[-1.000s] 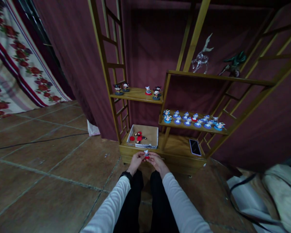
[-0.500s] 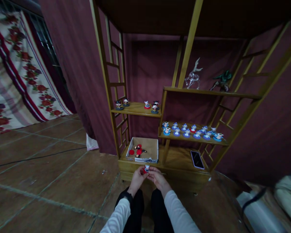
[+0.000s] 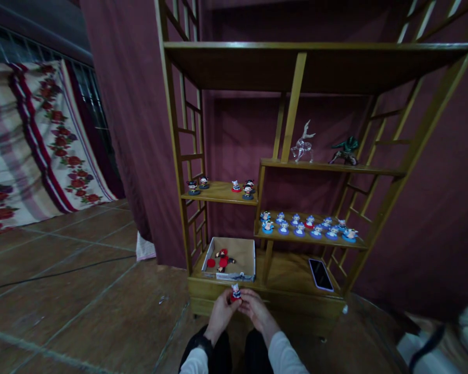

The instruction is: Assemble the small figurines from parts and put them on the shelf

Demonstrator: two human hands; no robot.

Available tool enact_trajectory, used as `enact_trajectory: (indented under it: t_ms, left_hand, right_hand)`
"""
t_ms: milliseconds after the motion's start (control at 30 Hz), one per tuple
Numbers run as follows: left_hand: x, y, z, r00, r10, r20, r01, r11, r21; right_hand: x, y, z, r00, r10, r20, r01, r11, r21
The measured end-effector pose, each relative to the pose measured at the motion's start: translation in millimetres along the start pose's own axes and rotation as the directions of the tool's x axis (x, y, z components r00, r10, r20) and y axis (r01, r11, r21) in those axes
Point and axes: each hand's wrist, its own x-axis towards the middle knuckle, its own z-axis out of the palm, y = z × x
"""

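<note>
The left hand [image 3: 220, 313] and right hand [image 3: 254, 307] both grasp the small red-based figurine [image 3: 236, 293] by their fingertips, just in front of the cabinet [image 3: 296, 309]'s front edge. Since the first frame the view tips upward: hands and shelves sit lower, and the upper board [image 3: 257, 48] now shows, while the figurine stays held. Beyond the hands, the open box [image 3: 244, 254] raises low walls near that edge; a stretch of board separates it from the phone [image 3: 321, 274]. Farther back, a gap divides the dark-haired figures [image 3: 193, 188] from the cat-eared one [image 3: 236, 186].
</note>
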Motion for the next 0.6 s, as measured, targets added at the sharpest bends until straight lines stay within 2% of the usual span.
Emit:
enact_trajectory:
  t_ms: [167,300,500,600]
  left_hand:
    - [1.4,-1.4,-1.4,1.0,0.0,0.013,0.0,1.0,0.006]
    - [3.2,-4.5,-1.6,0.999,-0.035,-0.025,0.035,0.999,-0.022]
    - [5.5,-8.4,-0.1,0.999,-0.034,-0.012,0.032,0.987,-0.154]
    - [5.1,-5.8,-0.2,0.999,-0.044,-0.012,0.042,0.989,-0.139]
  right_hand:
    - [-2.4,-0.8,1.4,1.0,0.007,-0.006,-0.007,1.0,0.026]
    - [-3.0,-0.8,2.1,1.0,-0.007,-0.016,0.008,1.0,0.028]
    - [-4.8,-3.7,2.8,1.0,-0.01,0.016,0.011,0.999,-0.05]
    - [-5.4,-4.1,2.1,0.999,-0.019,0.029,0.021,0.998,-0.053]
